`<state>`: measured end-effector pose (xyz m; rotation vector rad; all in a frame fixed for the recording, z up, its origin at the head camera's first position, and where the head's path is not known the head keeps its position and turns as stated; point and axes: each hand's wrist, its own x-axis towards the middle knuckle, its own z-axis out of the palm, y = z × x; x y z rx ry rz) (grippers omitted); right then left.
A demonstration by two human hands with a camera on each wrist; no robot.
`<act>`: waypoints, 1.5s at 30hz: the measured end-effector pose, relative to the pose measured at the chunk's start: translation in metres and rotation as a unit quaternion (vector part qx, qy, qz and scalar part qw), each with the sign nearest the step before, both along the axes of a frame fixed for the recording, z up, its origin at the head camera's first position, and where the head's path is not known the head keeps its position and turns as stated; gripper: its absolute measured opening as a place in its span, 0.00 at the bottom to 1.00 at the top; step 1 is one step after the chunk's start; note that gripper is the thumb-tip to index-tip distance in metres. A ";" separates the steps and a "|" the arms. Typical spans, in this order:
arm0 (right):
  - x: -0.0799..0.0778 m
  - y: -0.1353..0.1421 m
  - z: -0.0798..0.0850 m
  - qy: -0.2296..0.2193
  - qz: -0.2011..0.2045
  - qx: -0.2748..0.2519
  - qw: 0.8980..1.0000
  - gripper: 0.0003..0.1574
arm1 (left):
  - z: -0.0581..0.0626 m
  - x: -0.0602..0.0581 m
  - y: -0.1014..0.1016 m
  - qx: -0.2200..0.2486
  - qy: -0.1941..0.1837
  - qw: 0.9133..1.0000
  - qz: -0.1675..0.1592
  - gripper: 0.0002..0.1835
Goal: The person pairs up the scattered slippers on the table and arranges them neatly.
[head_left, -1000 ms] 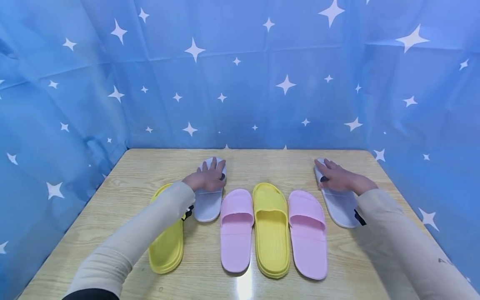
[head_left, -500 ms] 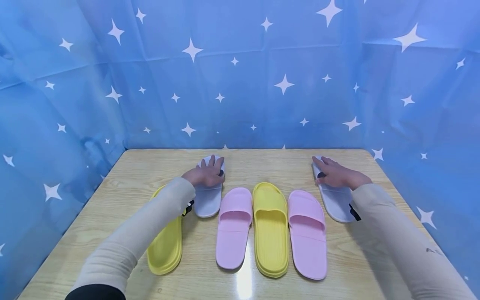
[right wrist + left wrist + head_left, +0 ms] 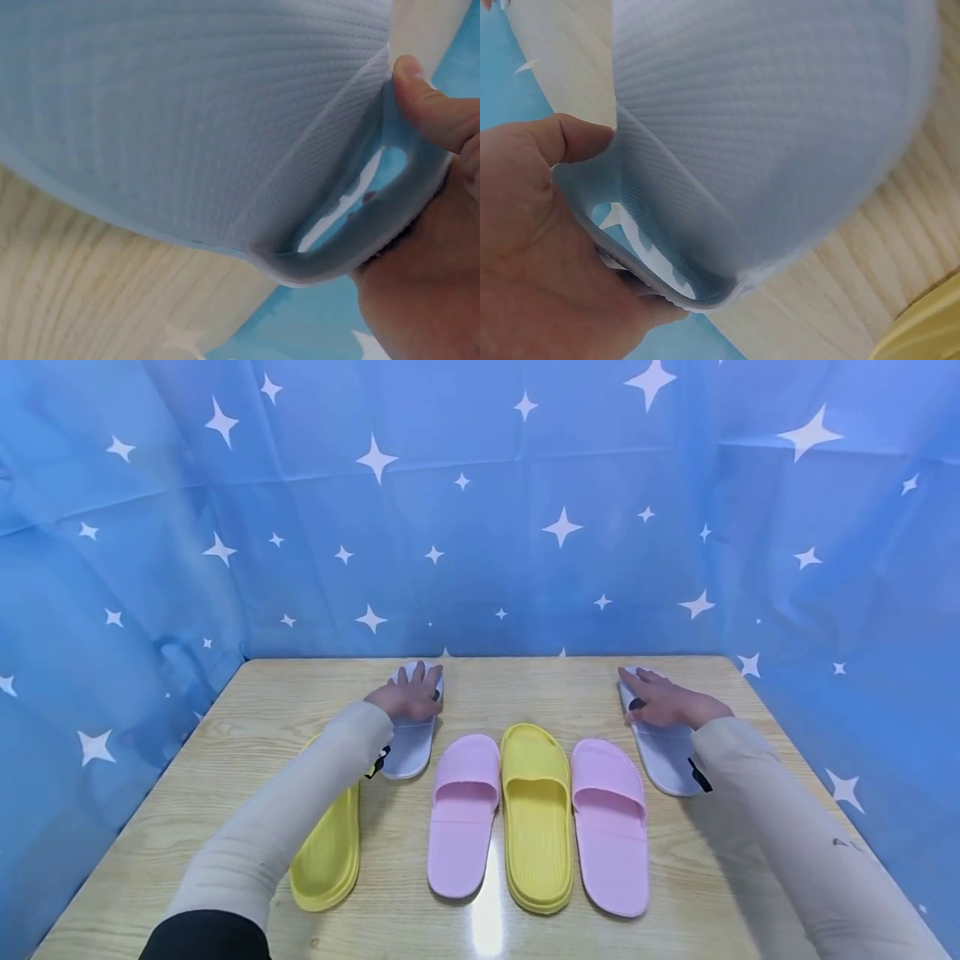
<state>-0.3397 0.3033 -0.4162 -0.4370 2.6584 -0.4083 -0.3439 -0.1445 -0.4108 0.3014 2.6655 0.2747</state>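
Toward the back of the table, my left hand (image 3: 408, 697) lies over the strap of a pale grey-white slipper (image 3: 406, 753). In the left wrist view the palm covers the strap (image 3: 592, 169) and the thumb clasps its edge. Across the table, my right hand (image 3: 670, 703) grips the matching slipper (image 3: 667, 762) the same way, with its thumb on the strap (image 3: 360, 232) in the right wrist view. Both slippers point away from me, the right one slanting. Most of the fingers are hidden in the wrist views.
Between the hands, nearer me, stand a pink slipper (image 3: 459, 843), a yellow slipper (image 3: 537, 843) and another pink slipper (image 3: 613, 860) in a row. A second yellow slipper (image 3: 327, 856) lies partly under the left sleeve. A blue starred curtain (image 3: 480, 543) surrounds the wooden table (image 3: 405, 910).
Both pale slippers have slid a little toward the back edge with my hands. The left pink slipper has shifted slightly, its heel now farther left. The view has drifted a little.
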 end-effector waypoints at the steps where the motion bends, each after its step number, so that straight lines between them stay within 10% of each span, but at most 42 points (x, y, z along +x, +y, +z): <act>1: 0.000 0.000 0.001 -0.003 -0.002 0.002 1.000 0.57 | -0.001 -0.001 0.000 -0.002 0.003 1.000 0.002 0.44; 26: 0.015 0.008 -0.005 0.108 -0.010 0.023 0.994 0.49 | -0.013 -0.004 -0.008 0.059 0.124 0.991 0.014 0.42; 45: 0.010 0.004 -0.007 0.105 -0.021 0.012 0.994 0.45 | -0.004 -0.008 0.018 0.082 0.102 0.989 0.063 0.44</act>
